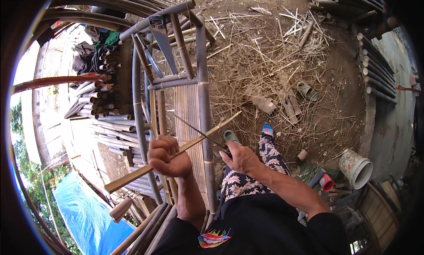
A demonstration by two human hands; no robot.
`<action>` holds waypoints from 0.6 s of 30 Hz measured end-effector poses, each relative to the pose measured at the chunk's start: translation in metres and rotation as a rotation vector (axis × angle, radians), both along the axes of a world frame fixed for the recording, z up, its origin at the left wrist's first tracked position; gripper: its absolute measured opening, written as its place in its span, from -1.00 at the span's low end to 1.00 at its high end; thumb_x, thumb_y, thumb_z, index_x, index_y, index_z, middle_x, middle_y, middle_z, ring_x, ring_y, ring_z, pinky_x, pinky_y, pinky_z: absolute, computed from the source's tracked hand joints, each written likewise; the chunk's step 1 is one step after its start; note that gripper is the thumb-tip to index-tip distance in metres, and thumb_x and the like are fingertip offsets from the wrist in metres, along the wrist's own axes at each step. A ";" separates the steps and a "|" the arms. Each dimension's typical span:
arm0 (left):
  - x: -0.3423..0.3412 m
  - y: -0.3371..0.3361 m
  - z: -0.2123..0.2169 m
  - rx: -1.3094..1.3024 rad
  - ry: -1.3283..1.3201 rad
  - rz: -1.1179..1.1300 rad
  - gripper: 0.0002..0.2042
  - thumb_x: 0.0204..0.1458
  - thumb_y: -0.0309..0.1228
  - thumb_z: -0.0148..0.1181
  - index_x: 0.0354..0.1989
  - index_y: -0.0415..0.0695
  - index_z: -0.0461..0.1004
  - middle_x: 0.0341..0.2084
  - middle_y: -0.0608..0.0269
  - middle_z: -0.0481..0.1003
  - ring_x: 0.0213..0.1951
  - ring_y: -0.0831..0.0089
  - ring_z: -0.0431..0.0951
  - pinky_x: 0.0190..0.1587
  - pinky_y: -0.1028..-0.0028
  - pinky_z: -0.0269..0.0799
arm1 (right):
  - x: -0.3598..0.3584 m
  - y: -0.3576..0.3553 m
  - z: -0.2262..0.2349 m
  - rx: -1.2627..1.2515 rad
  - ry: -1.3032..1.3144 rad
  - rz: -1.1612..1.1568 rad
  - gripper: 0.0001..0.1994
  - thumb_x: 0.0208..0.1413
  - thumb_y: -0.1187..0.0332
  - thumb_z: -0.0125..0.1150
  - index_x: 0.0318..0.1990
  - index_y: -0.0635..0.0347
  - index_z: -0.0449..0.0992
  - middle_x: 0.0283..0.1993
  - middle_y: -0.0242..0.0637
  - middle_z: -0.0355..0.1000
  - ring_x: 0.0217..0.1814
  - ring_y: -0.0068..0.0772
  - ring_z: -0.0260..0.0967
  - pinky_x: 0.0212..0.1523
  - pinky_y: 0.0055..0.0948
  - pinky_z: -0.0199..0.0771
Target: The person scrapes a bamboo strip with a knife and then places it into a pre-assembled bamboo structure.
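Note:
My left hand (pixel 170 158) is closed around a long split bamboo strip (pixel 132 177), which slants from lower left to upper right across a bamboo bench. In my right hand (pixel 243 158) is a knife with a long, narrow dark blade (pixel 192 128); its handle is mostly hidden by my fingers. The blade crosses the strip to the right of my left hand; whether they touch I cannot tell. Beneath both lies the bench's slatted seat (pixel 187 102), framed by thick bamboo poles. A handsaw (pixel 162 44) with a dark handle hangs on the bench's far end frame.
Bamboo shavings (pixel 265 74) litter the dirt floor. A loose clog (pixel 307 91) lies among them. At right stand a whitish bucket (pixel 355 169) and stacked bamboo poles (pixel 377 74). More cut poles (pixel 92 100) are piled at left, near a blue tarp (pixel 90 215).

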State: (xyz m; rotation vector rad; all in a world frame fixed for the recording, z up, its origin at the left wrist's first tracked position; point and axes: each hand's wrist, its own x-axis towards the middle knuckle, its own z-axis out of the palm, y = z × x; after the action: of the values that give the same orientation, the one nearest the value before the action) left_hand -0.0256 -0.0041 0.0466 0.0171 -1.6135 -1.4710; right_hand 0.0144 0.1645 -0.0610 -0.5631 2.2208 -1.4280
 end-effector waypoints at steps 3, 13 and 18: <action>-0.004 -0.006 0.000 -0.012 0.012 -0.014 -0.50 0.31 0.02 -0.32 -0.65 -0.01 -0.02 -0.69 0.40 0.02 -0.68 0.63 -0.03 -0.69 0.65 -0.13 | -0.010 -0.016 -0.056 0.170 -0.088 0.006 -0.70 0.18 0.19 0.07 -0.30 0.30 0.32 -0.41 0.14 0.45 -0.48 0.17 0.45 -0.46 -0.03 0.49; 0.000 -0.037 -0.003 -0.014 0.013 -0.112 -0.49 0.30 0.05 -0.38 -0.64 0.01 -0.01 -0.68 0.40 0.02 -0.67 0.62 -0.01 -0.68 0.66 -0.08 | -0.018 -0.039 -0.079 0.259 0.087 0.089 -0.76 0.17 0.25 0.08 -0.37 0.26 0.32 -0.49 -0.02 0.43 -0.48 -0.07 0.50 -0.58 -0.25 0.51; -0.005 -0.048 -0.002 0.087 -0.034 0.000 -0.47 0.29 0.04 -0.37 -0.71 0.03 -0.10 -0.72 0.41 -0.02 -0.67 0.60 -0.04 -0.68 0.62 -0.17 | -0.013 0.026 -0.151 0.622 -0.352 -0.026 -0.66 0.14 0.16 0.09 -0.16 0.32 0.37 -0.26 0.10 0.49 -0.21 0.18 0.48 -0.19 0.01 0.49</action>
State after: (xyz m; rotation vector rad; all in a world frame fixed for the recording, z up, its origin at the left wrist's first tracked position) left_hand -0.0309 -0.0517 0.0442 0.0923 -1.5757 -1.5471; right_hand 0.0019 0.1910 -0.2118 -0.0632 2.2119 -0.7006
